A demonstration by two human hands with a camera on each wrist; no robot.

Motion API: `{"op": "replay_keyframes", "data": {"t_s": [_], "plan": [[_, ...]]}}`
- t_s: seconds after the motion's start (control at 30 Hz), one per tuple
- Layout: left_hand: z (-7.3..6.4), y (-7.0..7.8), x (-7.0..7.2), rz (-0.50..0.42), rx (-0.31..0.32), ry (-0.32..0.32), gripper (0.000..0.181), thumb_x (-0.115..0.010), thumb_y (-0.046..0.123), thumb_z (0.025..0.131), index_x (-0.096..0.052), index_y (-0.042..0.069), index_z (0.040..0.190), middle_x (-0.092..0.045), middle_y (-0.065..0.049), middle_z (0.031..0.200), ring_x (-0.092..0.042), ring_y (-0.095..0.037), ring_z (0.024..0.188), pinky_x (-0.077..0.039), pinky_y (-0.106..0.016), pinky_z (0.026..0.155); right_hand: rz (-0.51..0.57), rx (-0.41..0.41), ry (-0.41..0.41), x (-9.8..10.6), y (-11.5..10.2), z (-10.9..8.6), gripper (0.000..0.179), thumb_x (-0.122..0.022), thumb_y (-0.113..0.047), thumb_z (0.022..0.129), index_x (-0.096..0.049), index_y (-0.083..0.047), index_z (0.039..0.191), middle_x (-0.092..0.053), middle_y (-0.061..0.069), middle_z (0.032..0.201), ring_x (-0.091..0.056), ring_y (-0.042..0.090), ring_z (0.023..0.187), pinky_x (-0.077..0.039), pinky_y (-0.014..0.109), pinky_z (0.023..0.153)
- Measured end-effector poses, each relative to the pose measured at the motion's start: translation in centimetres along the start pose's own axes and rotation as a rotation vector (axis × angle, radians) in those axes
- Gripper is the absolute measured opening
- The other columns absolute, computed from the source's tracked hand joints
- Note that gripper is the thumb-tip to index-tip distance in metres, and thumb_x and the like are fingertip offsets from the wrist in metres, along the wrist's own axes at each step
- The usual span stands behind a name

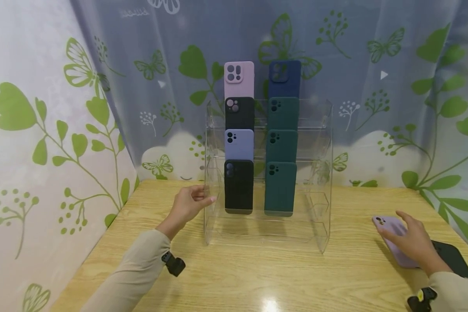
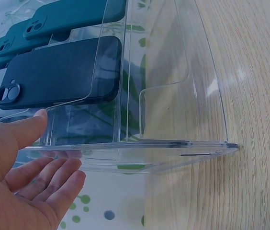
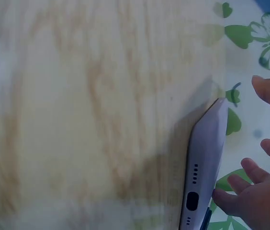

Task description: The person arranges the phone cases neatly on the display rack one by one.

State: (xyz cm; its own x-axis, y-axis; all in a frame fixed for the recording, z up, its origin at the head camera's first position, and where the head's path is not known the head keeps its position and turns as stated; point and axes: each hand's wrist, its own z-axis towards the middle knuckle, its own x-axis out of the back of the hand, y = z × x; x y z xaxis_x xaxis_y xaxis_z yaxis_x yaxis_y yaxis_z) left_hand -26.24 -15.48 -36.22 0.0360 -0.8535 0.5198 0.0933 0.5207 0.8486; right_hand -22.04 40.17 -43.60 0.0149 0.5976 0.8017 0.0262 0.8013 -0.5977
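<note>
A clear acrylic display stand [image 1: 329, 195] holds two columns of phone cases. My left hand [image 1: 187, 204] is at its left side, and the left wrist view shows the thumb and fingers on opposite faces of the side panel [image 2: 187, 143], pinching it. Nearest this hand is a black phone case [image 1: 239, 190] on the lowest tier. At the right, my right hand [image 1: 415, 242] hovers with spread fingers over a lilac phone case [image 1: 391, 242]. In the right wrist view, the little finger comes close to that lilac case [image 3: 204, 148], whose port end faces the camera.
A dark phone case [image 1: 454, 258] lies partly under the right hand and sleeve. Upper tiers carry a pink case [image 1: 245, 84], a blue case [image 1: 292, 80] and several others. A leaf-patterned curtain [image 1: 226, 26] hangs behind the wooden table [image 1: 234, 277].
</note>
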Motion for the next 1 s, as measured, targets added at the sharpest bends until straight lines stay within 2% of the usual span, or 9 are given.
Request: {"op": "replay_keyframes", "data": {"t_s": [0.3,0.53,0.7,0.87,1.0], "plan": [[0.1,0.0,-0.2,-0.003,-0.009,0.006,0.051,-0.074,0.021,0.086,-0.059,0.000,0.129,-0.064,-0.017,0.123,-0.062,-0.031,0.108,-0.054,-0.038,0.088,0.017,-0.034,-0.044,-0.3,1.2,0.8,0.100,-0.058,-0.048,0.093,-0.001,0.016,0.145,-0.002,0.052,0.139,-0.008,0.068,0.124,-0.023,0.076,0.091],[0.0,0.1,-0.2,-0.007,-0.010,0.002,0.051,-0.074,0.020,0.086,-0.059,-0.001,0.129,-0.064,-0.017,0.122,-0.062,-0.031,0.108,-0.054,-0.038,0.087,-0.048,0.012,-0.076,-0.8,1.2,1.2,0.095,-0.065,-0.039,0.090,-0.010,0.017,0.144,-0.014,0.051,0.136,-0.020,0.067,0.121,-0.028,0.073,0.092],[0.0,0.1,-0.1,-0.004,-0.005,0.008,0.050,-0.074,0.020,0.085,-0.059,0.000,0.129,-0.064,-0.017,0.122,-0.063,-0.031,0.107,-0.054,-0.038,0.087,-0.051,0.004,-0.098,-1.0,1.2,1.5,0.097,-0.064,-0.043,0.091,-0.011,0.018,0.144,-0.013,0.051,0.137,-0.020,0.066,0.122,-0.029,0.071,0.092],[0.0,0.1,-0.2,0.002,0.002,0.013,0.052,-0.075,0.020,0.085,-0.058,-0.001,0.129,-0.065,-0.017,0.121,-0.063,-0.031,0.107,-0.054,-0.037,0.087,-0.100,-0.010,-0.089,-1.3,1.4,1.8,0.097,-0.060,-0.049,0.091,-0.014,0.020,0.142,-0.017,0.052,0.135,-0.022,0.067,0.119,-0.028,0.072,0.091],[0.0,0.1,-0.1,0.006,-0.001,0.015,0.052,-0.075,0.021,0.085,-0.058,-0.001,0.129,-0.065,-0.017,0.121,-0.063,-0.031,0.107,-0.054,-0.038,0.087,-0.138,0.015,-0.048,-1.4,1.5,2.1,0.094,-0.061,-0.049,0.091,-0.020,0.021,0.140,-0.021,0.051,0.133,-0.026,0.065,0.117,-0.023,0.068,0.091]]}}
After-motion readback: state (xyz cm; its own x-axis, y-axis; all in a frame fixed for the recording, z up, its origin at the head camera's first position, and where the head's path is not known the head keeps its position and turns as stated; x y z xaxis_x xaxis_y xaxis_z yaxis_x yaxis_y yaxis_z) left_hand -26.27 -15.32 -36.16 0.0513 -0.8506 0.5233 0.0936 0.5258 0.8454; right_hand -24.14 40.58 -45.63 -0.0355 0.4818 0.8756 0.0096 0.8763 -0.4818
